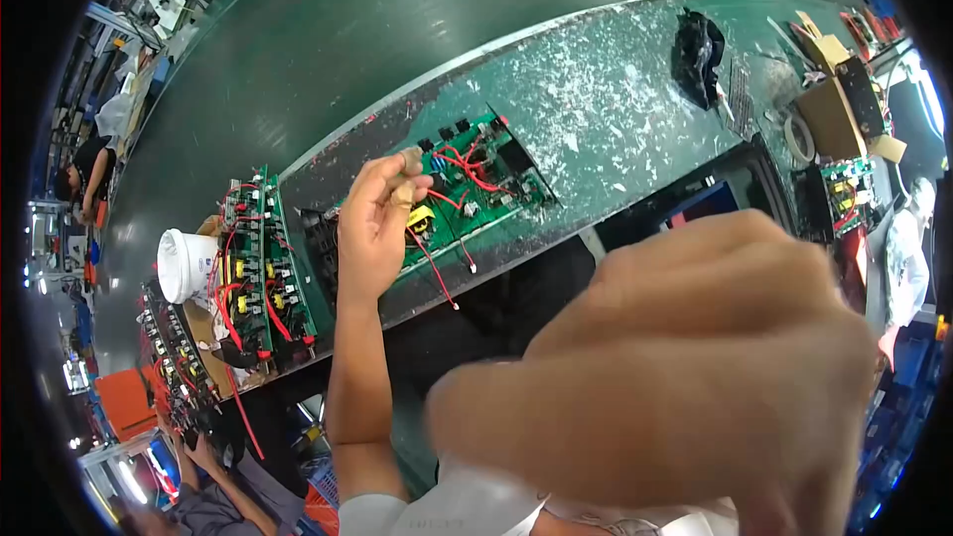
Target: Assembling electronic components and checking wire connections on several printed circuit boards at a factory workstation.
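Observation:
A green circuit board [496, 201] with a dark metal plate at its right end lies on the bench below me. It bears red wires [463, 165], black parts and a yellow component [421, 217]. Over its left part is my left hand [380, 210], fingers curled and tips pinched together; what they hold, if anything, I cannot make out. Two thin wires with small white connectors [456, 306] hang over the bench's near edge. My right hand [685, 357] is raised close to the camera, blurred and curled like a fist, with its inner side hidden.
More circuit boards [260, 268] stand at the left beside a white bucket [179, 266]. A black plastic bag [699, 55], a tape roll [798, 139] and cardboard [832, 119] lie at the right. A green belt [347, 50] runs behind. Another person's hands [204, 455] work at lower left.

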A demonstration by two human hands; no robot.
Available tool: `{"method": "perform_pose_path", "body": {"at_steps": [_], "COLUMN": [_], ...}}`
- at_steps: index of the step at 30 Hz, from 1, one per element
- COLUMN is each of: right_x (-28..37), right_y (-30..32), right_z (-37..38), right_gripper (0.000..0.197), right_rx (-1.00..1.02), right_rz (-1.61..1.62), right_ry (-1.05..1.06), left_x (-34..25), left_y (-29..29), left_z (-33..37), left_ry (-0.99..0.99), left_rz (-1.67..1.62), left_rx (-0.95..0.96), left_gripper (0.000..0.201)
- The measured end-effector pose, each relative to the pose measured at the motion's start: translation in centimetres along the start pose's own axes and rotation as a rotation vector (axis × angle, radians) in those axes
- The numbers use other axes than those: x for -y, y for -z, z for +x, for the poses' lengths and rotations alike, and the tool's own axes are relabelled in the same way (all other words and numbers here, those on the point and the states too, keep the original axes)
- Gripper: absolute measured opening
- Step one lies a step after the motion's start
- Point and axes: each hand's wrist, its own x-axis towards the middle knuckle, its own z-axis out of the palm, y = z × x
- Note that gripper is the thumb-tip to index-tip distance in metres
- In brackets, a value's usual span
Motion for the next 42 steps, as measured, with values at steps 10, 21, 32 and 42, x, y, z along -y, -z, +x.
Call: {"method": "perform_pose_path", "body": {"at_steps": [10, 21, 32, 42], "right_x": [-0.5, -2.5, -4.1, -0.7], "right_y": [0.5, -6.2, -5.5, -7.4], "right_z": [-1.0, 4.2, 8.5, 8.0], "right_gripper": [0.023, 0.016, 0.01, 0.029], "right_rx": [-0.011, -0.008, 0.033, 0.209], "right_rz": [0.05, 0.054, 0.043, 0.156], "right_ry": [0.025, 0.147, 0.305, 0.061], "left_x": [-0.8, -1.3, -1.7, -1.4], "left_y": [-1.9, -2.5, -3.3, -3.6], "left_z": [0.7, 0.8, 0.5, 0.3], "left_ry": [0.034, 0.057, 0.097, 0.201], "left_rz": [-0.002, -0.058, -0.181, -0.165], "left_rx": [0.059, 0.094, 0.095, 0.07], "left_gripper": [0.034, 0.032, 0.042, 0.05]}}
